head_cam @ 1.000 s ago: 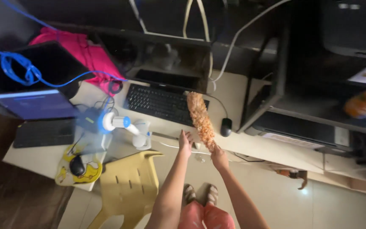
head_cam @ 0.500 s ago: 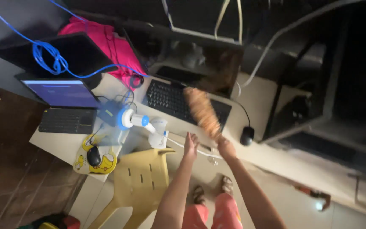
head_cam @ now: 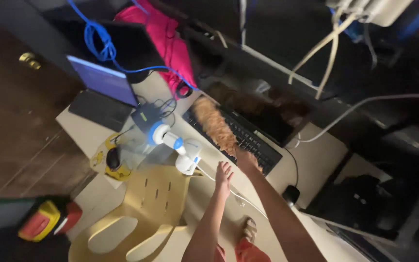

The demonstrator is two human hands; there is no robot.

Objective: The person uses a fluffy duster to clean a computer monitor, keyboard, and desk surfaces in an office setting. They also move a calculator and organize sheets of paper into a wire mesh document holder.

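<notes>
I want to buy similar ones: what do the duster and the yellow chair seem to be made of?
The duster in the right hand looks like soft, fluffy orange-tan fibre, likely synthetic; its outline is fuzzy. The chair looks like moulded plastic, smooth and matt: one piece with cut slots and rounded openings.

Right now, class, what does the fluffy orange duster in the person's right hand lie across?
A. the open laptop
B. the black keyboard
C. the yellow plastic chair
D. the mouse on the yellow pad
B: the right hand holds the orange duster so that its fluffy head lies across the black keyboard, clear of laptop, chair and mouse.
</notes>
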